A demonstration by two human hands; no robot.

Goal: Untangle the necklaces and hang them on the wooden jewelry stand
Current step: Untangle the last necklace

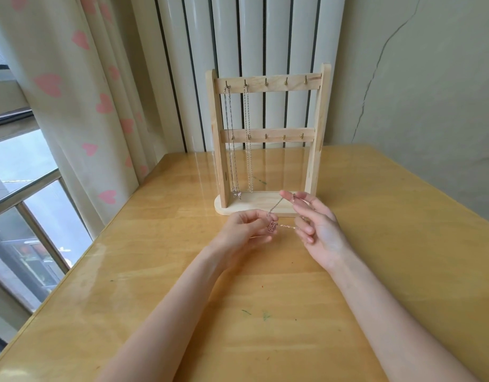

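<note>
worktop (182, 312) nearest. left hand (244, 230) pinches chain (276, 206) near pendant (272, 226); right hand (317, 226) pinches far end, stretching it to check for tangles. stand (268, 84) holds two.

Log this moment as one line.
left hand: pinches necklace | right hand: holds chain | stand: two necklaces hung

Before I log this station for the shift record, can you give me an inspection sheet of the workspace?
Surface: glossy wooden table, a few small green marks.
Job's things: wooden jewelry stand upright at the back; two necklaces hang from the top bar's leftmost hooks; third necklace stretched between both hands.
Clutter: nothing seen.
Hands: left hand pinches the chain by its pink pendant; right hand holds the other end.
Cables: nothing seen.
Surroundings: heart-print curtain, window, radiator, cracked wall.
</note>
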